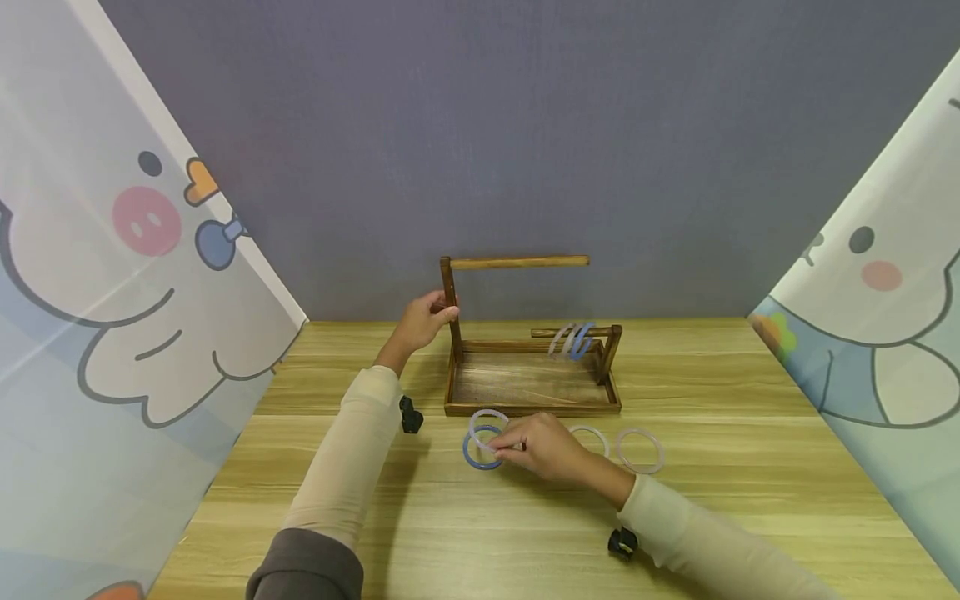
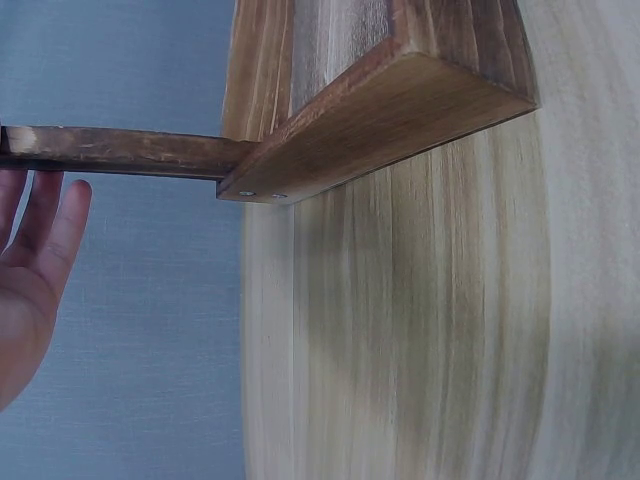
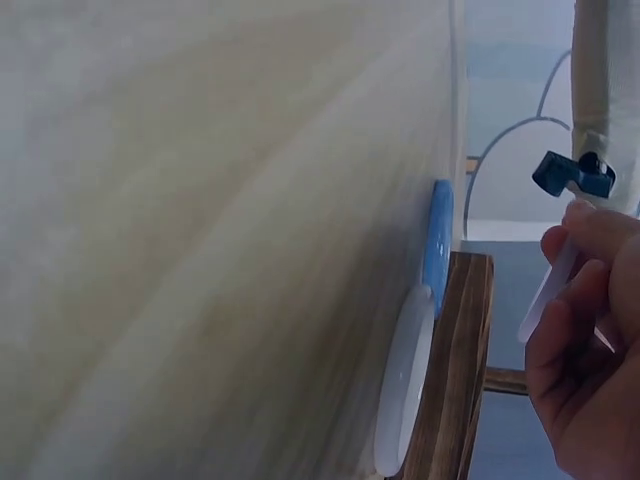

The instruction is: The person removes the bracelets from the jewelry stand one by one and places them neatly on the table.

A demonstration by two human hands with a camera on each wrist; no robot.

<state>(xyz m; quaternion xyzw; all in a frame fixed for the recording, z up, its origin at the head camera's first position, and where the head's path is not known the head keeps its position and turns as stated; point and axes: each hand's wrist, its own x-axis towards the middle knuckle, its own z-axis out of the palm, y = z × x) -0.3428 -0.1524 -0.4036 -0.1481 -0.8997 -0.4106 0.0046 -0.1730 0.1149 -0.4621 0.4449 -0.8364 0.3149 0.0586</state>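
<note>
My left hand [image 1: 425, 321] holds the tall post of a wooden stand [image 1: 452, 292], thumb in front and fingers behind; in the left wrist view the fingers [image 2: 45, 225] lie against that post. Low over the table's middle, my right hand [image 1: 546, 447] pinches a pale lilac bangle [image 1: 476, 419] between thumb and fingers. It overlaps a blue bangle [image 1: 468, 455] lying on the table. A white bangle [image 1: 604, 439], partly hidden by the right hand, and a pinkish bangle [image 1: 662, 457] lie to the right. Several bangles [image 1: 579, 343] hang on the stand's short lower bar.
The stand's long upper bar [image 1: 525, 262] points right, above its shallow tray base [image 1: 532, 409]. Black wrist cameras show beside the left forearm [image 1: 410, 415] and the right forearm [image 1: 622, 543]. A grey wall [image 1: 525, 125] rises behind the table [image 1: 480, 542]; printed panels flank it.
</note>
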